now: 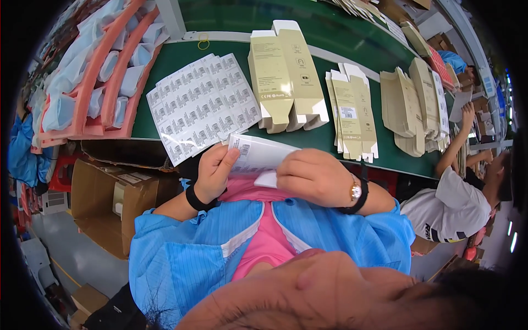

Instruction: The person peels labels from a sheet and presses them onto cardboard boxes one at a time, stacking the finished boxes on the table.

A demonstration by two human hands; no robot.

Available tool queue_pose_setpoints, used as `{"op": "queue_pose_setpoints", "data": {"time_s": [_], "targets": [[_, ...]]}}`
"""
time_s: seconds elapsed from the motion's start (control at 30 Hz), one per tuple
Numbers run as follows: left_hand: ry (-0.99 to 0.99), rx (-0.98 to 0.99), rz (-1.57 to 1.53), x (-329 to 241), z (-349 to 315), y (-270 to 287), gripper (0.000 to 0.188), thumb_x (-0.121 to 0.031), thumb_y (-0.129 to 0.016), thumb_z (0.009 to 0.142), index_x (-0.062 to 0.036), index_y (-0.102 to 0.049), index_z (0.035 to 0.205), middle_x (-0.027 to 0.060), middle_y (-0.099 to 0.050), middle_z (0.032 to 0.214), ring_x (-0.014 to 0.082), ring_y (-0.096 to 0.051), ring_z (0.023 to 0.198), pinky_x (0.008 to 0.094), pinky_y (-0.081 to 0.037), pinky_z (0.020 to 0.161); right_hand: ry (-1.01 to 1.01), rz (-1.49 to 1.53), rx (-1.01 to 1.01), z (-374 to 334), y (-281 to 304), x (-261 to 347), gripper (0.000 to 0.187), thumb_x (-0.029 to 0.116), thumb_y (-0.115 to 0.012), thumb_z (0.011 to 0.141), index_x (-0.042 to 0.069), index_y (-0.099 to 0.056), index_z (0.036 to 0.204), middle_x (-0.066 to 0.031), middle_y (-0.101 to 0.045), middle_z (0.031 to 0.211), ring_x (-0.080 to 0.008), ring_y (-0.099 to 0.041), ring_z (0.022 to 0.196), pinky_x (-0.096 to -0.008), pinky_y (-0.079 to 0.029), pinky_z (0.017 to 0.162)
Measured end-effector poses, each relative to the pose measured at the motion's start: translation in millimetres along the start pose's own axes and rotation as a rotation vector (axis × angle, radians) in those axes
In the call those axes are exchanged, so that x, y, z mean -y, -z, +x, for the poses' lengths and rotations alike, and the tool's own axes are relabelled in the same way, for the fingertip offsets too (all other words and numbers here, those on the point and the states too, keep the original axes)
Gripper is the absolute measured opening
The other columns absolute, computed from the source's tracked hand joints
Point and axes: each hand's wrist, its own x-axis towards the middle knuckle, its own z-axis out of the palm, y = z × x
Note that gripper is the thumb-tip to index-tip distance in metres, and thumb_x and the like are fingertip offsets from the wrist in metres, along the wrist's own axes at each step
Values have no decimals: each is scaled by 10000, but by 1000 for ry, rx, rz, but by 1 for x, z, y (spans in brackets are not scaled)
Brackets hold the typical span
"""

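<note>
Close to my body, at the table's near edge, my left hand (215, 169) pinches the left end of a white sheet of printed barcode labels (257, 149), thumb on top. My right hand (312, 175) is closed over the sheet's right end with curled fingers; its fingertips are partly hidden. A white flap (266, 179) hangs below, beside the right fingers. Just beyond my left hand lie overlapping label sheets (203, 104). Past the right hand are flattened beige cartons (289, 77) in a pile, and a smaller carton stack (349, 113) with a white label on top.
Pink foam trays (104, 71) with wrapped pieces stand at the left of the green table (220, 50). More folded cartons (412, 107) lie at the right. An open cardboard box (96, 203) is low at my left. A co-worker in white (451, 209) sits at the right.
</note>
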Motion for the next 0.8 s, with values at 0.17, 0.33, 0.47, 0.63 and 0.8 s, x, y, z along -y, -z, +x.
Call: {"op": "queue_pose_setpoints", "data": {"time_s": [0.17,0.33,0.47,0.63,0.8], "targets": [[8,-19,-62,4,-7,7,251,-160,-451,885,51,-586,890,111,-561,774,161,-519,690,253,-402,638,-105,162,-173,15,32,-21,159,28,-655,683,32,-564,813,-68,-547,810,-201,-556,704,-286,-454,653],[-32,86,-45,3,-7,14,257,-158,-448,885,59,-584,864,109,-561,779,150,-512,689,246,-394,629,-737,740,-395,51,43,-85,105,83,-625,776,35,-548,829,-12,-558,805,-78,-525,652,-212,-438,624],[-31,77,-41,3,-8,19,251,-154,-454,880,59,-586,862,115,-560,768,160,-516,677,250,-397,625,-839,857,-312,64,34,-127,108,108,-613,798,36,-546,842,1,-553,786,-54,-510,631,-184,-434,602],[7,71,-43,19,-11,28,245,-149,-459,876,58,-588,866,115,-558,748,166,-519,662,253,-397,614,-971,900,-245,67,21,-149,104,111,-615,798,40,-553,841,-5,-552,767,-45,-499,618,-155,-427,570],[17,53,-67,23,-10,32,244,-147,-459,875,59,-590,871,116,-557,743,171,-524,657,257,-398,606,-1019,900,-261,65,14,-153,99,113,-618,796,41,-558,826,-5,-552,751,-42,-494,607,-149,-421,557]]}}
